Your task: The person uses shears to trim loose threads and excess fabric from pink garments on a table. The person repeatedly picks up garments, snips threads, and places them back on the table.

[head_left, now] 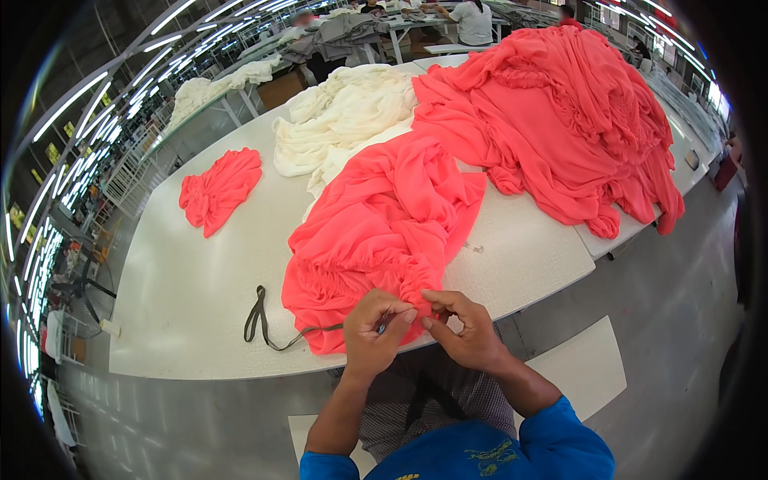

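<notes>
A coral-pink gathered garment [384, 216] lies bunched over the near edge of the table in front of me. My left hand [374, 328] is closed at its near edge, fingertips pinched together. A small blue and dark tool shows in that hand, mostly hidden by the fingers, so its kind is unclear. A dark flat cord [258, 316] runs from beside that hand across the garment and loops on the tabletop. Close by on the right, my right hand [466, 332] pinches the garment's gathered edge between thumb and forefinger. The two hands' fingertips almost meet.
The white table [192, 304] curves round in front of me. A large coral fabric pile [560, 128] covers its right side, with cream fabric [344, 112] behind and a small coral piece [221, 190] at left. Other people sit at far tables. A pale board [584, 368] stands low at right.
</notes>
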`<state>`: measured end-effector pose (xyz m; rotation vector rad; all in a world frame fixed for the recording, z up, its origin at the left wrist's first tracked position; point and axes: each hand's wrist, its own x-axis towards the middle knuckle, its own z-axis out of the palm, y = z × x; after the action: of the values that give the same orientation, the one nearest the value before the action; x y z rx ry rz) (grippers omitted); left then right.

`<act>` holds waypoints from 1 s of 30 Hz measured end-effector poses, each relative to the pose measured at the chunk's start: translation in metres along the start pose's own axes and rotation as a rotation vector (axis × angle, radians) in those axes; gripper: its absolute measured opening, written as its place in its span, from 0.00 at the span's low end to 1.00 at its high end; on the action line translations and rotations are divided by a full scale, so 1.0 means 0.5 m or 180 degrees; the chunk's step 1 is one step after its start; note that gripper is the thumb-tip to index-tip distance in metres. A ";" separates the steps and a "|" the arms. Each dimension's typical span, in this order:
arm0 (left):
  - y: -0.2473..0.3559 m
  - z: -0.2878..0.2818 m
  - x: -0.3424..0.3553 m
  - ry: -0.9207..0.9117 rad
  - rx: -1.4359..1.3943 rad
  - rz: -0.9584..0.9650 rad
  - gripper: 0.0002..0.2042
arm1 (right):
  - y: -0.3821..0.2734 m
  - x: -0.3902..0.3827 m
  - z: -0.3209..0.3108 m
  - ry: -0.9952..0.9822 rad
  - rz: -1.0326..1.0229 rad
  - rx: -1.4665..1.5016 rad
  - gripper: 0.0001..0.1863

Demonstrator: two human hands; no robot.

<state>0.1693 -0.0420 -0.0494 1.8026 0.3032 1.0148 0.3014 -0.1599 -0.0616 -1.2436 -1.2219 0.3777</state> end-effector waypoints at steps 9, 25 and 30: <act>0.025 -0.022 -0.064 -0.0565 -0.0795 -0.0246 0.04 | 0.014 -0.017 -0.001 0.0135 0.0391 0.0411 0.20; 0.006 -0.094 -0.065 0.0875 -0.0328 -0.0991 0.09 | 0.078 -0.035 -0.066 0.1190 0.0740 0.1279 0.20; -0.020 -0.116 -0.027 0.0750 0.0855 -0.0664 0.09 | 0.101 -0.037 -0.068 0.1263 0.0830 0.1296 0.18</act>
<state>0.1196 -0.0084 -0.0564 1.8413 0.7886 1.0766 0.3421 -0.1735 -0.1088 -1.0577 -0.6075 0.5130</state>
